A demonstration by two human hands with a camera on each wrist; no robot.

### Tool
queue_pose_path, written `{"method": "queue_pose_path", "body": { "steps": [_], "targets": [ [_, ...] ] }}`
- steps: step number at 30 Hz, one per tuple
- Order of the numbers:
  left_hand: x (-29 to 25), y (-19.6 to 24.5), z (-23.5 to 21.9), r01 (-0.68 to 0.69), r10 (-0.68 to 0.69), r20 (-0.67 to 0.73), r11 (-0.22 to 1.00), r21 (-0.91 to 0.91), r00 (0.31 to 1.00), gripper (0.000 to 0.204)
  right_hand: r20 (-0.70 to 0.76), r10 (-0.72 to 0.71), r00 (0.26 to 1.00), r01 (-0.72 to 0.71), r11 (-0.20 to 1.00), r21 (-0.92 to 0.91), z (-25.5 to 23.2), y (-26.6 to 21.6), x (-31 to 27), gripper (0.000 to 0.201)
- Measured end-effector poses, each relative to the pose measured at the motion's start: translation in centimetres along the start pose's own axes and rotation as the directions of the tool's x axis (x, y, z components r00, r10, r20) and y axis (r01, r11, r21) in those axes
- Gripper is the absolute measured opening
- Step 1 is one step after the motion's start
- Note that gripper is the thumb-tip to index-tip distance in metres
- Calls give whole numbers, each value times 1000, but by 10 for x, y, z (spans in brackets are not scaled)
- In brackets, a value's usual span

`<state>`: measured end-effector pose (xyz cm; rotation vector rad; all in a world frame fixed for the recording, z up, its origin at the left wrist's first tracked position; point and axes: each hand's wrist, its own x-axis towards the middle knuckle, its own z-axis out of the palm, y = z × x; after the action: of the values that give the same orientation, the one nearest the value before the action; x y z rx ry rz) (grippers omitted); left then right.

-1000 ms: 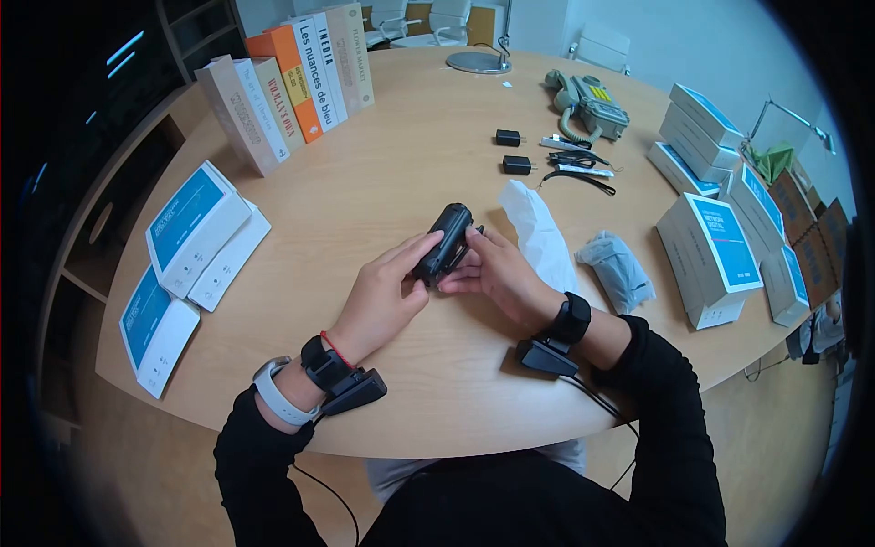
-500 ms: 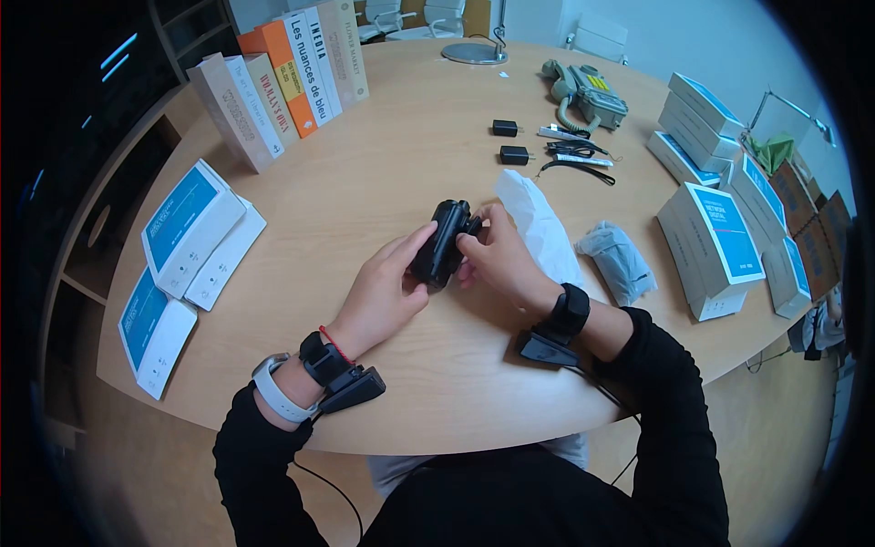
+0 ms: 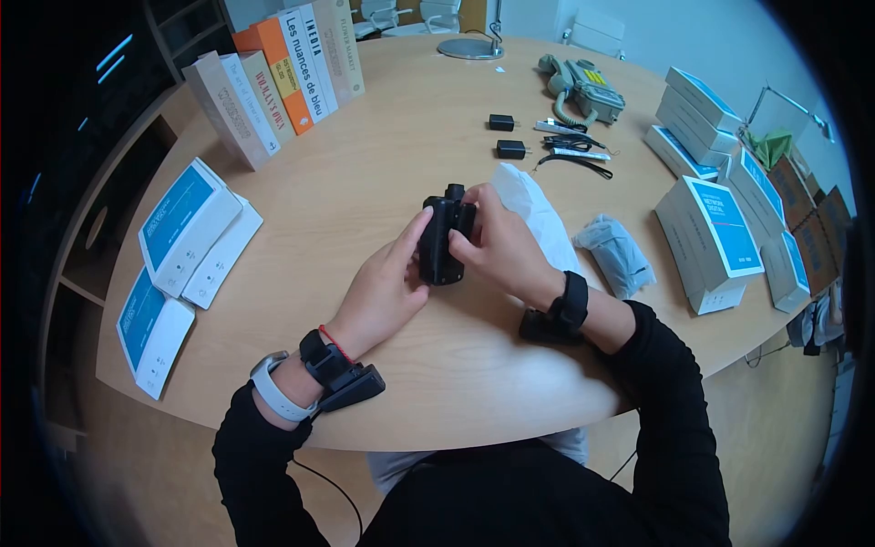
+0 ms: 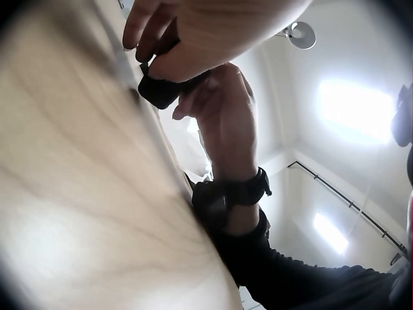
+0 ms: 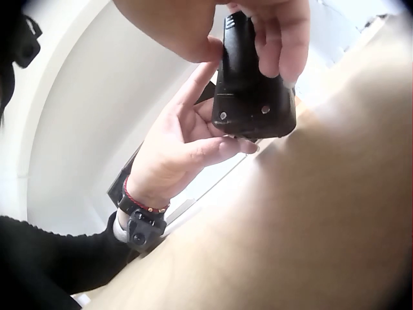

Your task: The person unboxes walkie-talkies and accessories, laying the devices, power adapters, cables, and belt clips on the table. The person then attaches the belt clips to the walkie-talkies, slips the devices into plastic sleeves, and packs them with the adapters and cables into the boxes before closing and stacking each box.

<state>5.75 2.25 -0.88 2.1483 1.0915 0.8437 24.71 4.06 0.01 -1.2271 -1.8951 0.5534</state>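
A black walkie-talkie point(image 3: 437, 251) with a short stub at its top is held between both hands over the table, its far end pointing away from the body. My left hand point(image 3: 378, 296) grips its left side, thumb near the lower end and fingers along the edge. On the opposite side, my right hand point(image 3: 515, 251) pinches the strip-like part along the body with thumb and fingers. The right wrist view shows the walkie-talkie's bottom end point(image 5: 255, 119) with two small metal dots. In the left wrist view a dark corner of the walkie-talkie point(image 4: 158, 90) shows below the left fingers.
A white plastic bag point(image 3: 538, 205) and a grey wrapped bundle point(image 3: 615, 255) lie right of the hands. Beyond are black plug adapters point(image 3: 510, 149), cables point(image 3: 572, 143) and a desk telephone point(image 3: 588, 91). White-and-blue boxes point(image 3: 711, 242) flank both sides; books point(image 3: 273, 87) stand back left.
The walkie-talkie has turned from a slant to nearly straight away from the body. My right hand has shifted its fingers up along its right side, while the left keeps its grip.
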Motion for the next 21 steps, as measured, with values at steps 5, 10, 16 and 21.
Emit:
{"method": "queue_pose_path", "body": {
  "steps": [5, 10, 16, 21],
  "targets": [
    [0, 2, -1, 43, -43, 49, 999, 9, 998, 85, 71, 161, 984, -173, 961, 218, 0, 1, 1, 38],
    [-1, -1, -1, -40, 38, -34, 996, -79, 999, 73, 135, 321, 938, -344, 793, 504, -1, 7, 6, 33],
    [-1, 4, -2, 0, -6, -79, 997, -77, 997, 63, 277, 410, 869, -479, 557, 679, 4, 9, 5, 30],
    [-1, 2, -3, 9, -11, -89, 1000, -22, 996, 60, 349, 463, 814, -555, 449, 700, 4, -2, 1, 31]
  ]
}}
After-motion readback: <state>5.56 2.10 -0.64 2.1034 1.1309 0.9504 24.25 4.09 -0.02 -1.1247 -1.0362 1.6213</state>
